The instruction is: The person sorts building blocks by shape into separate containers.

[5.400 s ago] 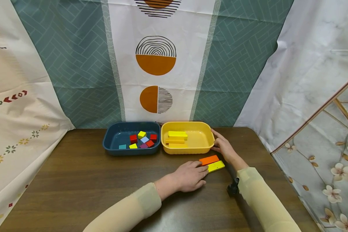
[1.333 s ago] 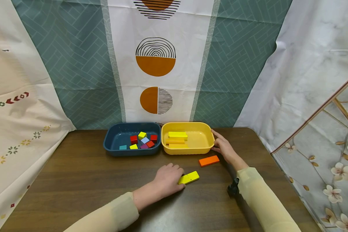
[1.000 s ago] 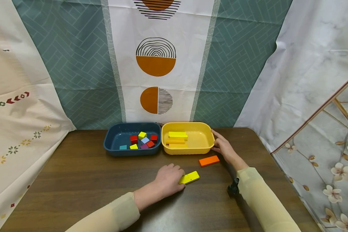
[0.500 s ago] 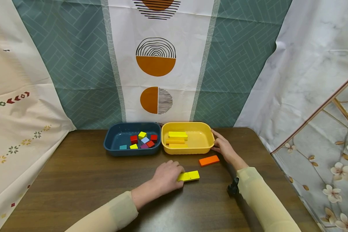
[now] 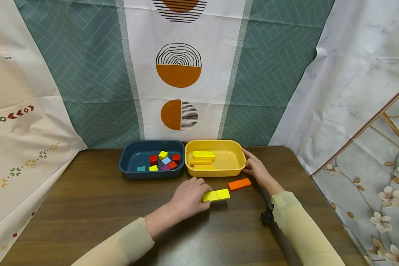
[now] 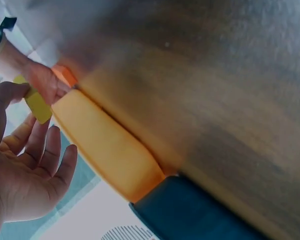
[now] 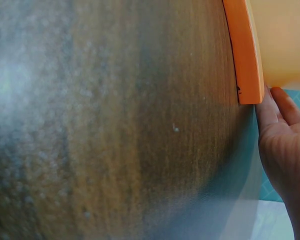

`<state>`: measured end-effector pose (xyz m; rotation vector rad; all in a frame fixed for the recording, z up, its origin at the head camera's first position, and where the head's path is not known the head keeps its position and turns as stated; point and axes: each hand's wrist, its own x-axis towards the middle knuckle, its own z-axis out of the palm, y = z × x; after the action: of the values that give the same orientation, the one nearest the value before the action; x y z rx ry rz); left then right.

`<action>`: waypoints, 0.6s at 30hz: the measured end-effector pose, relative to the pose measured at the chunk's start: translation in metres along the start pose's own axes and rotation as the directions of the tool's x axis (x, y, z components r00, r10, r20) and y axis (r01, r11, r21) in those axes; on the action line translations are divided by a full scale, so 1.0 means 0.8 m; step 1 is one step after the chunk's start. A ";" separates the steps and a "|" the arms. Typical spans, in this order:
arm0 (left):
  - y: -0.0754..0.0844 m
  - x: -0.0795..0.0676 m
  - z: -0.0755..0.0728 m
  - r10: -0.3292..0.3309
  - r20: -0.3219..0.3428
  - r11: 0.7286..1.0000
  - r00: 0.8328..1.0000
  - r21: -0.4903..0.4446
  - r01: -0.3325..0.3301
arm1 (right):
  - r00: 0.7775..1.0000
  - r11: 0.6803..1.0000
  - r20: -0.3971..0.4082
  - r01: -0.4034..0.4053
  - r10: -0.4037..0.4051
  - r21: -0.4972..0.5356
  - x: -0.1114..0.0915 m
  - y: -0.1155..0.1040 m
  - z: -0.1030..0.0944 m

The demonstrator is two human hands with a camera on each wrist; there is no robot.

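Note:
In the head view my left hand pinches one end of a yellow rectangular block, slightly above the table. The left wrist view has that yellow block between thumb and index finger, the other fingers loosely bent. My right hand touches the right end of a yellow tray, fingers relaxed along its side. On the table in front of the tray lies an orange block; in the right wrist view this orange block is close to my right fingertips.
Several yellow and yellow-orange blocks lie in the left half of the yellow tray. A dark blue tray adjoins it on the left, with several small coloured cubes. A patterned cloth hangs behind the brown table.
My left hand first drew the yellow block left and nearer, away from the orange block. Over the last second it has lifted and turned the block slightly. My right hand has stayed put.

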<state>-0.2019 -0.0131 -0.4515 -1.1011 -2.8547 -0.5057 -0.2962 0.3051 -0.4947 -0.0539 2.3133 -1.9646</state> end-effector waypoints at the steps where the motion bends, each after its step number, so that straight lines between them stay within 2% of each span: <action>1: 0.000 0.000 -0.003 0.002 -0.008 1.000 1.000 -0.002 -0.002 | 1.000 1.000 -0.001 0.001 -0.001 0.001 0.000 0.000 0.000; 7: -0.002 0.003 -0.019 0.009 -0.066 1.000 0.998 -0.009 -0.010 | 1.000 1.000 0.010 -0.010 0.010 0.016 -0.002 -0.002 0.000; 13: -0.004 0.009 -0.036 0.005 -0.120 1.000 0.993 0.004 -0.005 | 0.999 0.998 0.032 -0.038 0.036 0.048 -0.011 -0.022 0.002; 18: -0.007 0.017 -0.050 -0.018 -0.156 0.999 0.988 0.027 0.023 | 0.999 0.998 0.037 -0.033 0.031 0.055 -0.013 -0.026 0.004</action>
<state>-0.2190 -0.0209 -0.4136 -0.9824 -2.7326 -0.5251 -0.2864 0.2995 -0.4738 -0.0468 2.2224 -1.9947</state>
